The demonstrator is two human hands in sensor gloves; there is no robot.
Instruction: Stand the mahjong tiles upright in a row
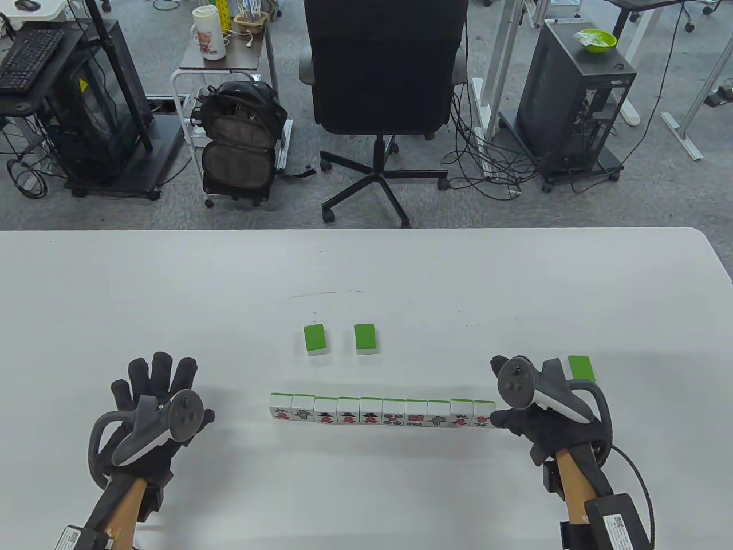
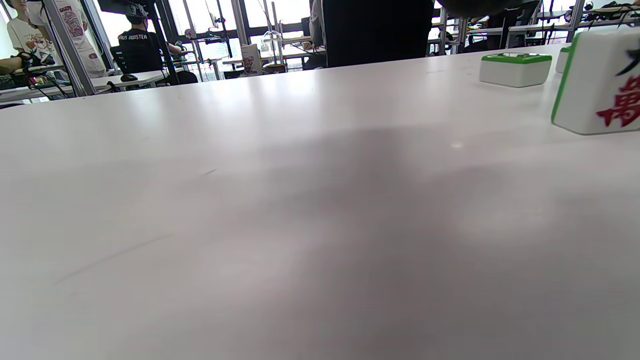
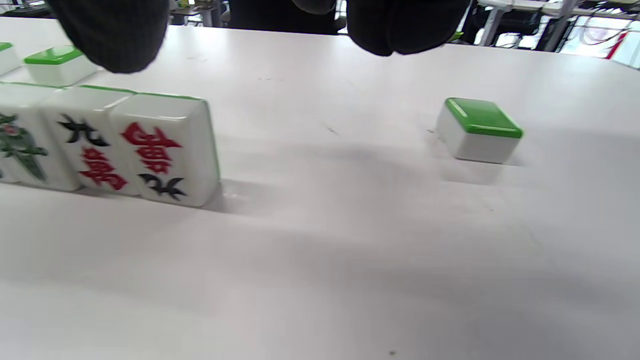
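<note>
A row of several mahjong tiles [image 1: 382, 413] stands upright and touching, faces toward me. Its right end tile [image 3: 165, 148] shows in the right wrist view, its left end tile [image 2: 597, 82] in the left wrist view. Three tiles lie flat, green backs up: two behind the row [image 1: 315, 338] [image 1: 365, 337] and one at the right [image 1: 580, 368] [image 3: 477, 131]. My right hand [image 1: 498, 392] is at the row's right end, thumb close to the last tile, fingers [image 3: 400, 25] apart and holding nothing. My left hand [image 1: 160, 389] rests on the table left of the row, fingers spread, empty.
The white table [image 1: 172, 286] runs to a far edge beyond the flat tiles. Past it stand an office chair [image 1: 381, 86], a backpack [image 1: 240, 143] and computer towers on the floor.
</note>
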